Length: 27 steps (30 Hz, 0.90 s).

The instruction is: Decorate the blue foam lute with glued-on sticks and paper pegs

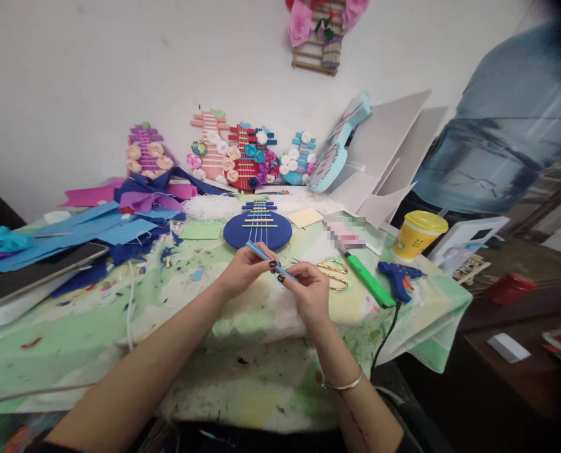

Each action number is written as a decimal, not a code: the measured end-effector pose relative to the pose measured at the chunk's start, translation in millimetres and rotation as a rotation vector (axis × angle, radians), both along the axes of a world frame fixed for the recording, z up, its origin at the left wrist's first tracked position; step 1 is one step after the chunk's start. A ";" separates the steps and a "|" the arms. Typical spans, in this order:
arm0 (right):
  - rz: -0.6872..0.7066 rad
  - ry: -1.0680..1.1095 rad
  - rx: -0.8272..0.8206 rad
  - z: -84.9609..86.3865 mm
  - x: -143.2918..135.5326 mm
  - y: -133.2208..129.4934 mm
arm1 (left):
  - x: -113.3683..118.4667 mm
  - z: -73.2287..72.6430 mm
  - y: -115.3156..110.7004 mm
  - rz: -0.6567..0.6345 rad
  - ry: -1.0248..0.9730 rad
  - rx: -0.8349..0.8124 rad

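Observation:
Between both hands stretches a slim light blue strip, slanting down to the right; whether it is paper or a stick I cannot tell. My left hand pinches its upper part, while my right hand pinches the lower end, the fingertips of both nearly meeting. Just beyond them lies a dark blue round-bodied toy lute with pale strings and crossbars. Gold-handled scissors rest right of my right hand, beside a green box cutter and a blue glue gun with a black cord.
Several flower-trimmed small lutes lean against the wall. Blue crepe paper and a phone lie at left. A yellow lidded cup and a large water bottle stand at right. White string is heaped behind a green card.

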State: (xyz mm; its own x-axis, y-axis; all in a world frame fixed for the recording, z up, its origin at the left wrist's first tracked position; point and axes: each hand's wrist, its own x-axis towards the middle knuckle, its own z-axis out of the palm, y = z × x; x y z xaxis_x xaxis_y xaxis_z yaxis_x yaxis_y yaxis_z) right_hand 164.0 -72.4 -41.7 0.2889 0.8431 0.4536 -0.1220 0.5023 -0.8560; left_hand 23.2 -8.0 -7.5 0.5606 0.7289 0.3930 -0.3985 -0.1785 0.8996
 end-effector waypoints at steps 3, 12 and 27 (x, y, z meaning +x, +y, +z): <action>0.002 0.006 0.015 0.2 -0.3 0.3 | 0.5 -1.4 0.8 -0.022 -0.028 -0.004; 0.013 0.004 0.033 2.3 -1.6 -0.8 | 1.2 -1.4 0.1 -0.039 -0.047 -0.002; -0.004 0.034 0.029 0.3 -0.7 -1.0 | -1.5 -4.1 2.5 -0.038 0.023 0.024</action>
